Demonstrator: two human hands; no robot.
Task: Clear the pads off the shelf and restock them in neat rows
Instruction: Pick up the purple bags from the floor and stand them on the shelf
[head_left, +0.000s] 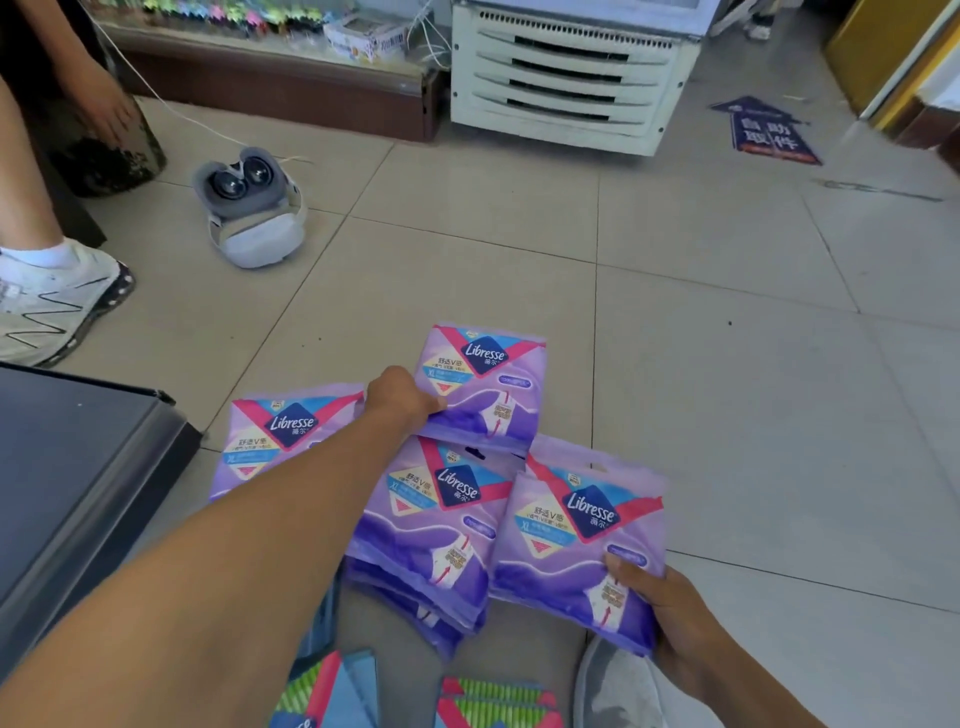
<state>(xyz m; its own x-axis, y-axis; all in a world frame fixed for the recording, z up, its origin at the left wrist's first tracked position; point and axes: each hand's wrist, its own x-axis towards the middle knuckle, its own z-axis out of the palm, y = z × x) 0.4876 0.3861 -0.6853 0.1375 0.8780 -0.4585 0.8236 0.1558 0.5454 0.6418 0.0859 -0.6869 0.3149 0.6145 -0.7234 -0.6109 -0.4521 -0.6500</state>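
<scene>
Several purple Libresse pad packs lie on the tiled floor in front of me. My left hand (400, 397) reaches forward and grips the left edge of the farthest pack (485, 387). My right hand (657, 605) holds the lower right corner of the nearest right pack (576, 540), thumb on top. Between them a small stack of packs (431, 525) sits on the floor. Another pack (283, 434) lies at the left, partly hidden by my left forearm. Green and blue striped packs (488, 704) show at the bottom edge.
A dark shelf corner (78, 483) juts in at the left. A grey headset (249, 208) with a white cable lies on the floor beyond. Another person's shoe (52, 301) and leg stand at far left. A white cooler (566, 73) and display counter (270, 78) line the back.
</scene>
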